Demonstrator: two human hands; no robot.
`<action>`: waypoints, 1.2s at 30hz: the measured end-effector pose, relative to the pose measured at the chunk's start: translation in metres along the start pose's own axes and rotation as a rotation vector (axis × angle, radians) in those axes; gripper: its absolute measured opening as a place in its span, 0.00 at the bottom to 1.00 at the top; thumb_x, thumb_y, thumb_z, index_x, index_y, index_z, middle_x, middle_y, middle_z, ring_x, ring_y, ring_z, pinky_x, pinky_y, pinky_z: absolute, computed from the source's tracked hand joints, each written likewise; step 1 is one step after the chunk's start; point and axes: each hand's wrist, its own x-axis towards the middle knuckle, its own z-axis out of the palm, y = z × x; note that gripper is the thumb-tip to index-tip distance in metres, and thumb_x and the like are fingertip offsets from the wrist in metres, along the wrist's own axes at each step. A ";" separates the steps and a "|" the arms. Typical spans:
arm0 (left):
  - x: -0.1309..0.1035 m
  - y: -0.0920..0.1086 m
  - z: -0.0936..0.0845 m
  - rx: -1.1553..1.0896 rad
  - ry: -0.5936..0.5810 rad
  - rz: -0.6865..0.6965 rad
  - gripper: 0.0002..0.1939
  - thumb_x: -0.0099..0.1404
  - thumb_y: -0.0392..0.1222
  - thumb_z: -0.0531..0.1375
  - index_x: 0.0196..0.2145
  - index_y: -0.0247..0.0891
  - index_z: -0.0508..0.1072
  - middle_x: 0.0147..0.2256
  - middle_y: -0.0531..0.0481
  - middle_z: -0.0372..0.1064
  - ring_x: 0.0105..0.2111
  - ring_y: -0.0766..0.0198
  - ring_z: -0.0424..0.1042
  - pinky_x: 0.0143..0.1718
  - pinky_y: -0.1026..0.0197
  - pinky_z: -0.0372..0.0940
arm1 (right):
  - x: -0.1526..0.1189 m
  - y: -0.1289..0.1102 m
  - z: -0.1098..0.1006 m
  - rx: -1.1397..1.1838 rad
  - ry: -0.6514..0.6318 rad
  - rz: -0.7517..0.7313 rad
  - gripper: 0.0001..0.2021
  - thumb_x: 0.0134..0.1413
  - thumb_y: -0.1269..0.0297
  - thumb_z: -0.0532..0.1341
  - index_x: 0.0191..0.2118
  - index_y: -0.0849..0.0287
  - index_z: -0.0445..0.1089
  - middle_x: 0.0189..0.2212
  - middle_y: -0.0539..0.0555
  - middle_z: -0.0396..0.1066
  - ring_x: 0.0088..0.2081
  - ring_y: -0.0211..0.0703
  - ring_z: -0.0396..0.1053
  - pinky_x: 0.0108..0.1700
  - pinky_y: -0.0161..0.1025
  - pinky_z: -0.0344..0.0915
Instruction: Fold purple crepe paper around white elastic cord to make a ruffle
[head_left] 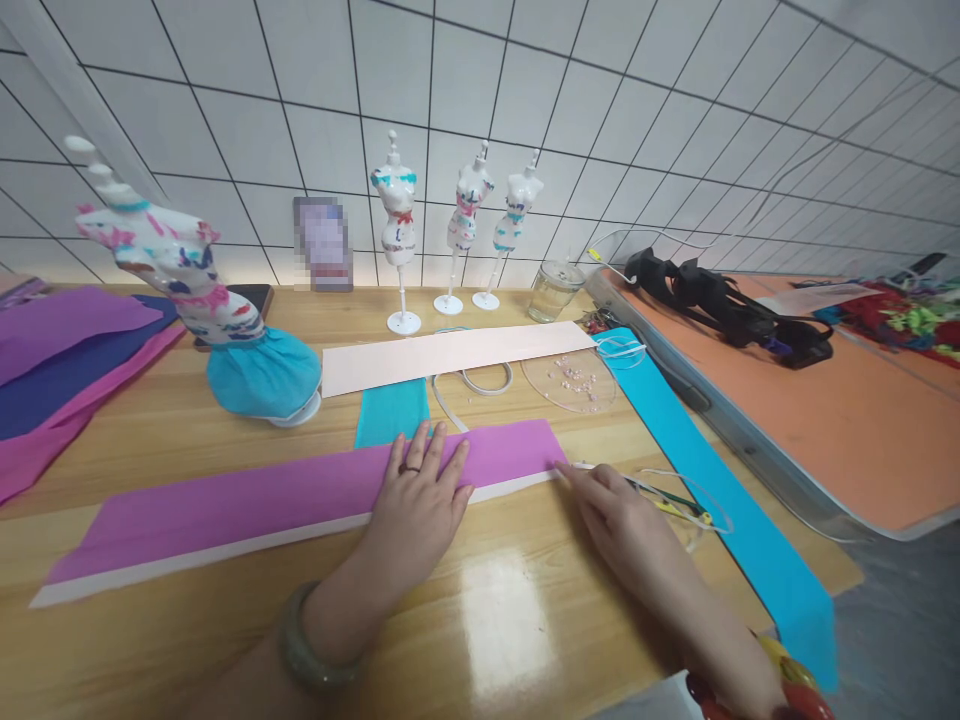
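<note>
A long purple fabric strip [262, 500] with a white lower edge lies slantwise across the wooden table. My left hand [424, 485], a ring on one finger and a bangle on the wrist, rests flat on it with fingers spread. At the strip's right end, my right hand [619, 520] has its fingers curled together, the index fingertip at the corner; the thumb is mostly hidden. Just behind lie a pale pink strip [457, 352] and a turquoise piece [394, 412]. Beside my right hand are yellow-and-green handled scissors or snips [682, 512] and white elastic cord [667, 475].
A dress form in a turquoise skirt [262, 370] leans at left near folded fabrics [75, 335]. Small dress forms [399, 215] and a glass [555, 290] stand behind. A bead dish [570, 385] and a blue strip [720, 490] lie right, beside an orange-topped surface [787, 420].
</note>
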 end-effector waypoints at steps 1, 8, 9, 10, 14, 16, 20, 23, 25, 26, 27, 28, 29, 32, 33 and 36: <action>0.000 0.000 0.000 0.001 0.003 -0.001 0.23 0.67 0.49 0.46 0.58 0.43 0.60 0.60 0.43 0.51 0.61 0.50 0.46 0.58 0.42 0.46 | -0.003 -0.003 0.003 -0.078 -0.029 -0.027 0.22 0.59 0.71 0.45 0.57 0.56 0.61 0.35 0.58 0.67 0.32 0.44 0.68 0.33 0.39 0.64; 0.000 0.001 0.000 -0.003 0.007 -0.011 0.23 0.67 0.48 0.46 0.58 0.43 0.59 0.60 0.44 0.51 0.61 0.51 0.46 0.59 0.43 0.46 | -0.009 -0.011 0.007 -0.466 -0.119 0.039 0.27 0.53 0.78 0.49 0.59 0.59 0.59 0.31 0.57 0.66 0.25 0.44 0.68 0.23 0.36 0.59; 0.000 0.001 0.000 -0.005 0.005 -0.011 0.23 0.67 0.48 0.46 0.58 0.43 0.59 0.60 0.44 0.51 0.61 0.50 0.46 0.59 0.43 0.45 | -0.008 -0.011 0.007 -0.489 -0.116 0.056 0.27 0.52 0.79 0.49 0.59 0.59 0.59 0.31 0.57 0.66 0.24 0.43 0.68 0.21 0.36 0.58; 0.000 0.001 0.000 -0.005 0.004 -0.010 0.23 0.67 0.48 0.46 0.58 0.43 0.59 0.60 0.44 0.51 0.61 0.50 0.46 0.59 0.43 0.45 | -0.008 -0.011 0.007 -0.504 -0.113 0.073 0.27 0.52 0.79 0.49 0.59 0.60 0.59 0.30 0.57 0.66 0.23 0.43 0.68 0.21 0.36 0.58; 0.000 0.001 0.001 0.002 0.022 -0.004 0.23 0.67 0.48 0.46 0.58 0.43 0.60 0.60 0.44 0.52 0.61 0.50 0.47 0.59 0.43 0.46 | -0.005 -0.011 0.008 -0.518 -0.096 0.135 0.25 0.53 0.78 0.49 0.57 0.62 0.60 0.29 0.57 0.66 0.23 0.44 0.69 0.20 0.36 0.57; 0.000 0.001 0.000 0.004 0.029 -0.003 0.23 0.67 0.48 0.47 0.58 0.43 0.60 0.60 0.44 0.52 0.61 0.50 0.47 0.59 0.43 0.46 | -0.004 -0.013 0.009 -0.502 -0.088 0.149 0.24 0.54 0.77 0.48 0.57 0.63 0.60 0.29 0.57 0.66 0.24 0.44 0.69 0.20 0.36 0.57; -0.001 0.000 0.000 -0.002 0.022 0.005 0.23 0.67 0.48 0.46 0.58 0.43 0.59 0.60 0.44 0.52 0.61 0.50 0.47 0.58 0.43 0.46 | -0.004 -0.025 0.008 -0.441 -0.062 0.119 0.25 0.55 0.76 0.47 0.60 0.63 0.56 0.30 0.57 0.66 0.23 0.43 0.68 0.21 0.36 0.58; -0.002 0.001 0.001 0.004 0.023 0.006 0.23 0.68 0.48 0.45 0.59 0.43 0.58 0.60 0.43 0.51 0.62 0.50 0.45 0.59 0.42 0.45 | -0.004 -0.046 0.009 -0.320 -0.087 -0.025 0.29 0.54 0.77 0.47 0.63 0.57 0.49 0.32 0.56 0.67 0.25 0.41 0.69 0.23 0.35 0.61; -0.002 0.001 0.002 0.012 0.030 0.002 0.24 0.68 0.49 0.44 0.59 0.43 0.57 0.60 0.42 0.51 0.62 0.50 0.44 0.59 0.42 0.44 | -0.002 -0.060 0.011 -0.276 -0.123 -0.116 0.31 0.53 0.78 0.49 0.63 0.54 0.48 0.35 0.56 0.67 0.28 0.42 0.69 0.25 0.34 0.62; -0.003 0.001 0.002 0.016 0.034 0.001 0.24 0.68 0.49 0.44 0.59 0.42 0.57 0.60 0.42 0.51 0.62 0.50 0.44 0.59 0.42 0.44 | -0.001 -0.066 0.013 -0.280 -0.142 -0.140 0.32 0.52 0.78 0.50 0.63 0.54 0.49 0.35 0.57 0.67 0.29 0.42 0.69 0.26 0.34 0.63; -0.003 0.001 0.003 0.018 0.036 0.002 0.24 0.68 0.49 0.44 0.59 0.42 0.57 0.60 0.42 0.51 0.62 0.50 0.44 0.59 0.42 0.44 | 0.000 -0.071 0.014 -0.297 -0.159 -0.151 0.32 0.51 0.79 0.50 0.62 0.54 0.50 0.36 0.57 0.68 0.29 0.42 0.70 0.26 0.34 0.63; -0.003 0.001 0.003 0.020 0.036 0.003 0.24 0.68 0.49 0.44 0.59 0.42 0.57 0.60 0.42 0.51 0.62 0.50 0.43 0.59 0.42 0.44 | 0.001 -0.074 0.015 -0.318 -0.174 -0.153 0.32 0.51 0.78 0.51 0.62 0.54 0.52 0.35 0.57 0.68 0.29 0.43 0.69 0.26 0.34 0.63; -0.003 0.001 0.003 0.022 0.035 0.003 0.24 0.68 0.49 0.44 0.59 0.42 0.57 0.60 0.43 0.51 0.62 0.50 0.43 0.59 0.42 0.44 | 0.002 -0.075 0.015 -0.338 -0.188 -0.153 0.31 0.50 0.78 0.52 0.61 0.53 0.53 0.35 0.57 0.68 0.28 0.42 0.69 0.25 0.34 0.62; -0.002 0.001 0.002 0.029 0.036 0.005 0.24 0.68 0.49 0.44 0.59 0.43 0.57 0.60 0.43 0.51 0.62 0.50 0.44 0.59 0.42 0.45 | 0.004 -0.073 0.015 -0.374 -0.206 -0.133 0.30 0.51 0.78 0.52 0.61 0.53 0.54 0.35 0.58 0.68 0.28 0.42 0.70 0.24 0.34 0.62; -0.002 0.000 0.002 0.031 0.036 0.006 0.24 0.67 0.49 0.44 0.59 0.43 0.57 0.60 0.44 0.52 0.62 0.50 0.44 0.59 0.42 0.45 | 0.004 -0.070 0.014 -0.382 -0.207 -0.120 0.30 0.52 0.78 0.52 0.61 0.53 0.54 0.35 0.58 0.68 0.28 0.42 0.70 0.25 0.34 0.63; -0.002 0.000 0.001 0.028 0.035 0.009 0.24 0.67 0.49 0.45 0.59 0.43 0.58 0.60 0.44 0.52 0.61 0.51 0.46 0.59 0.43 0.46 | 0.002 -0.059 0.011 -0.415 -0.208 -0.066 0.30 0.53 0.78 0.52 0.61 0.54 0.54 0.36 0.58 0.68 0.28 0.43 0.71 0.25 0.35 0.63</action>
